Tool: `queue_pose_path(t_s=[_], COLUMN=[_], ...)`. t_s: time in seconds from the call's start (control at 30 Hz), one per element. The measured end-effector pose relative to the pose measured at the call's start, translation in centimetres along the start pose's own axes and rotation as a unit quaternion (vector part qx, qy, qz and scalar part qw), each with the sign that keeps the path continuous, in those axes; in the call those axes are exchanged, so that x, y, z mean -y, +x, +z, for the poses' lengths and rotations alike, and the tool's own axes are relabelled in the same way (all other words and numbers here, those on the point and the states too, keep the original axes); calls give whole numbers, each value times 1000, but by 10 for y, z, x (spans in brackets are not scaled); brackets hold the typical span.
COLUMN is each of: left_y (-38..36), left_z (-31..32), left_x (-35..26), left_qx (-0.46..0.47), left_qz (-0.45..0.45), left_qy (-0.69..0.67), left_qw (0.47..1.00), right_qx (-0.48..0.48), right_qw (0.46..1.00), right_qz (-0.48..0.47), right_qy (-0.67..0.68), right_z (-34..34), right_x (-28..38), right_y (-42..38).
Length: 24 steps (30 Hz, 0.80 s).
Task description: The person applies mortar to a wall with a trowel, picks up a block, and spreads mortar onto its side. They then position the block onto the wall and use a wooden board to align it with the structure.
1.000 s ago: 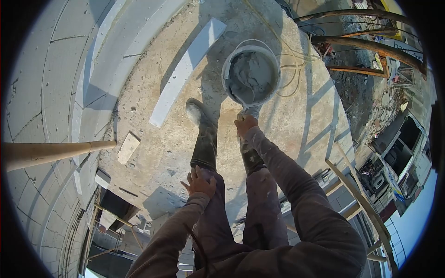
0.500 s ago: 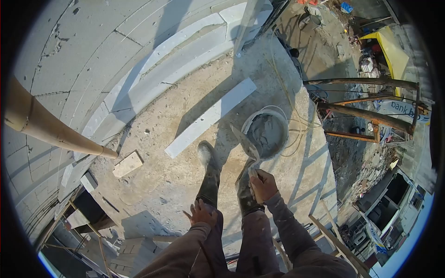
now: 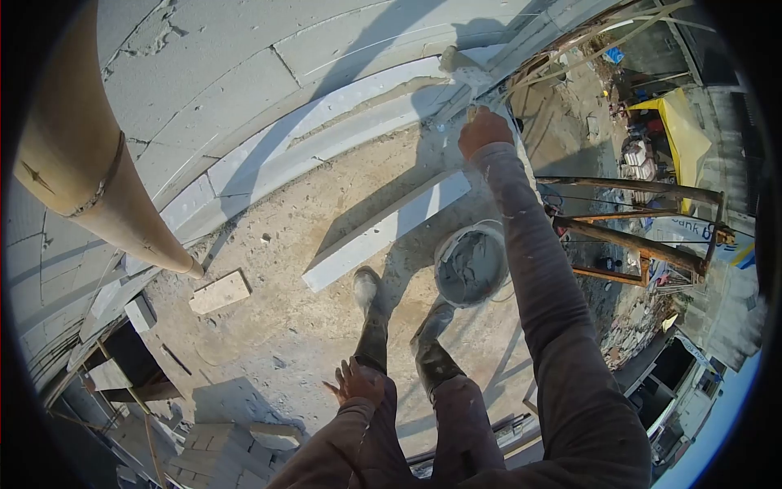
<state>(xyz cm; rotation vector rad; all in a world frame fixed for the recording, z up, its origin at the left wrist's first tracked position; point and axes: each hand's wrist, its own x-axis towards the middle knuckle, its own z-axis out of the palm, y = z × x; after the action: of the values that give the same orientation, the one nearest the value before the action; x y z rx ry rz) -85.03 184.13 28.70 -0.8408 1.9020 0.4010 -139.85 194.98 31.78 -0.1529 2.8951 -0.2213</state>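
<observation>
My right hand (image 3: 487,134) is wrapped round the handle of a trowel (image 3: 471,75), arm stretched far forward. The blade, smeared with grey mortar, is at the far end of the low course of pale blocks (image 3: 350,122) along the wall. My left hand (image 3: 358,381) rests on my left knee with its fingers spread, holding nothing. Below my right forearm stands a bucket (image 3: 470,265) of grey mortar. A long white block (image 3: 387,232) lies on the floor between the bucket and the wall.
A thick bamboo pole (image 3: 122,175) slants in at the left, its lower end by a small flat piece (image 3: 220,292). Stacked blocks (image 3: 216,452) stand at lower left. The floor edge drops away at right, beside wooden beams (image 3: 631,236) and a yellow tarp (image 3: 678,134).
My right hand has swung the trowel from the bucket's rim forward to the block course at the wall. My left hand stays on the knee. The camera view has shifted slightly.
</observation>
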Motion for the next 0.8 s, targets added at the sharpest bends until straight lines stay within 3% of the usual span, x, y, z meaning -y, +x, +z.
queue_pose_path(t_s=[0.23, 0.3, 0.47, 0.63, 0.8], left_y=[3, 3, 3, 5, 4], left_z=[-2, -5, -7, -2, 1], left_x=[10, 10, 11, 14, 14], left_qx=[13, 17, 28, 19, 15], left_qz=[-5, -3, -7, 2, 3], left_qy=[-16, -14, -16, -6, -2], left_qw=[1000, 1000, 999, 1000, 1000], right_qx=[-10, 20, 72, 155, 113], right_qw=[997, 990, 976, 965, 957], right_qz=[-63, -137, -203, -207, -219], right_qy=[-45, -34, 15, 36, 152], right_z=[27, 29, 41, 71, 98], right_x=[-5, 11, 88, 147, 126], right_y=[29, 17, -24, -50, -61])
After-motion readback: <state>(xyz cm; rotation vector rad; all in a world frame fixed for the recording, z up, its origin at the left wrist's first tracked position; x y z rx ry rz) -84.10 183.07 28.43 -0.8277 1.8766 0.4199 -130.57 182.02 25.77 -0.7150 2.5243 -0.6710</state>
